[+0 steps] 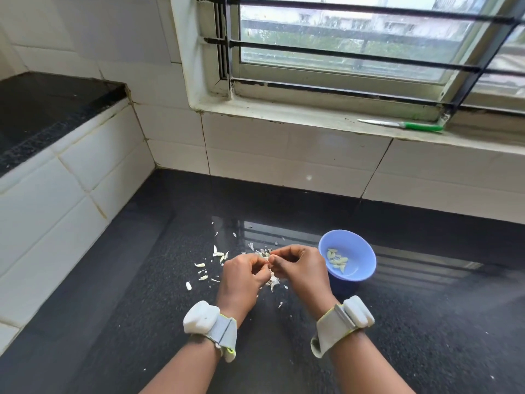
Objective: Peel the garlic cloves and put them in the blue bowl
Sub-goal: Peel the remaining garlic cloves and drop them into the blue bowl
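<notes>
Garlic clove (269,259) pinched between the fingertips of both hands, just above the dark countertop (426,322); mostly hidden by fingers, only a pale sliver shows. Left hand (244,275) curled, thumb and forefinger nipping the clove from the 9 o'clock side. Right hand (301,267) likewise curled, pinching it from 3 o'clock, fingertips of the two hands touching. Blue bowl (360,245) sits at 3 o'clock of the hands, just beside the right hand, upright, with several peeled cloves (337,261) lying in its bottom. Loose skins (218,255) scattered on the counter from 9 to 12 o'clock of the hands, a few more beneath them. Grey strap with white unit on each wrist (211,327). Green-handled knife (403,125) lies flat on the window sill (284,113), at 1 o'clock, well apart from the bowl.
</notes>
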Demonstrator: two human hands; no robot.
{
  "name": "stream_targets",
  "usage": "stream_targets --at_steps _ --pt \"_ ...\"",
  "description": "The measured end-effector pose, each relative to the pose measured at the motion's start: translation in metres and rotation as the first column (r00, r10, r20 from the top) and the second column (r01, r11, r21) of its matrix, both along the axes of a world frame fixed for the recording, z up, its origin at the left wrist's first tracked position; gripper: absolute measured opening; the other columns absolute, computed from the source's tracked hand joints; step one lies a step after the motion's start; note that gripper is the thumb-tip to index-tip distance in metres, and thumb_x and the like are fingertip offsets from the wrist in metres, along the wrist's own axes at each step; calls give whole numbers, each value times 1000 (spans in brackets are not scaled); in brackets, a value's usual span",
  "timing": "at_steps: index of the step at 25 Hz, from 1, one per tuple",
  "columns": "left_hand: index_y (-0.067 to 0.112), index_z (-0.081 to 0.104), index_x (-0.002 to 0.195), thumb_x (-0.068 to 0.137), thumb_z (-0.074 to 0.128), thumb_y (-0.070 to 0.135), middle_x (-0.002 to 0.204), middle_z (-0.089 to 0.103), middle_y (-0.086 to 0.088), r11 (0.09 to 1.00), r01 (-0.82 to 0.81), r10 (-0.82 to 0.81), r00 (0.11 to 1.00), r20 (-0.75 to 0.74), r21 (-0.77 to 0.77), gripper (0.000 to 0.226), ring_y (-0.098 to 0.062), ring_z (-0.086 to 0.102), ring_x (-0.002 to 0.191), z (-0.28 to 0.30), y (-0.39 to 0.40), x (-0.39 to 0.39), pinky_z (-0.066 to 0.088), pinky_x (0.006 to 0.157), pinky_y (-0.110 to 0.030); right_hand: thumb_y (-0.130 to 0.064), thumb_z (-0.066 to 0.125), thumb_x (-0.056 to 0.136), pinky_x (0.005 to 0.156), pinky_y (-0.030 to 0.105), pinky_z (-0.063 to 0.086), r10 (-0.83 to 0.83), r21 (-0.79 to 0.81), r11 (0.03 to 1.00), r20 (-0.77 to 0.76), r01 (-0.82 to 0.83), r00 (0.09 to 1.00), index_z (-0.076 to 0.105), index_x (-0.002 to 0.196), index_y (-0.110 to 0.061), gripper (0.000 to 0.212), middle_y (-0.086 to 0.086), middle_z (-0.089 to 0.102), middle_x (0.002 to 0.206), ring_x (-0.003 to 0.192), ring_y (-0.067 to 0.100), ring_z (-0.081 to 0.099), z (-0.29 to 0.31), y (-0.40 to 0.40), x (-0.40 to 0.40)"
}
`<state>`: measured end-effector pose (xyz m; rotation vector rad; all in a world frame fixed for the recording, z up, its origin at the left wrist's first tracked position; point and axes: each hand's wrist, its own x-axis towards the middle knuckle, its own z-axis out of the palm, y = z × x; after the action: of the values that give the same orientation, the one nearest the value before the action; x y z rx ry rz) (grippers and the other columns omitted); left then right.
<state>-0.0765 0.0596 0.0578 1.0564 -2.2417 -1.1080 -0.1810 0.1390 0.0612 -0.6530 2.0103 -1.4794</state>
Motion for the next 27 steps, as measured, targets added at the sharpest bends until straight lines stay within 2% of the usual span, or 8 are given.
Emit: stream_targets --at_steps 3,6,8,12,14,22,24,27 --pt "15 72 75 81 70 16 61 66 7 987 -27 37 997 -64 160 6 3 53 50 0 -2 1 41 53 -14 -3 67 88 62 22 55 42 -154 988 279 2 959 73 85 -10 9 5 72 71 65 12 66 -1 4 -2" --pt "14 72 82 86 67 15 70 71 -2 933 -51 117 979 -166 356 6 -6 62 58 -3 -2 3 52 56 -25 -2 65 89 62 22 55 33 -215 975 364 50 931 71 92 -4 7 7 71 73 67 13 67 -5 5 1" --pt "11 71 88 89 64 15 78 73 -6 883 -21 143 964 -226 470 8 -11 66 65 -1 3 2 53 56 -23 -1 66 88 63 22 56 -1 -214 974 335 77 942 72 89 -6 8 6 73 74 69 12 68 -7 5 3" --pt "4 71 86 82 69 10 70 70 -6 770 13 222 932 -288 638 8 -12 63 62 2 9 -5 51 52 -19 -5 73 84 71 27 57 -29 -86 996 -75 22 997 73 74 -26 22 -4 75 76 76 13 71 -14 3 3" --pt "5 71 78 80 70 9 62 68 -3 710 29 245 927 -285 704 5 -11 61 58 3 9 -5 53 52 -19 -5 73 83 71 26 57 6 -52 999 -146 -14 989 72 70 -29 27 -8 74 75 75 9 69 -15 4 0" --pt "-3 70 83 85 66 15 66 68 -7 624 163 -26 982 -188 764 18 -13 64 60 10 -11 6 52 52 -18 3 65 88 66 15 49 333 -105 938 0 -331 943 71 75 -15 23 -8 70 66 66 0 63 -3 7 -15" --pt "-5 69 87 85 67 15 69 69 -8 619 147 -3 983 -184 771 21 -12 65 60 9 -12 5 51 52 -18 2 65 88 68 21 53 323 -129 940 35 -317 946 72 77 -14 21 -4 72 70 69 5 65 -5 5 -14" --pt "-3 71 89 85 67 11 72 68 -9 651 71 146 965 -217 756 15 -10 63 59 6 -6 0 53 53 -17 -6 71 86 78 43 59 161 -96 982 2 -160 987 76 79 -21 17 1 76 79 77 19 71 -14 0 -12"
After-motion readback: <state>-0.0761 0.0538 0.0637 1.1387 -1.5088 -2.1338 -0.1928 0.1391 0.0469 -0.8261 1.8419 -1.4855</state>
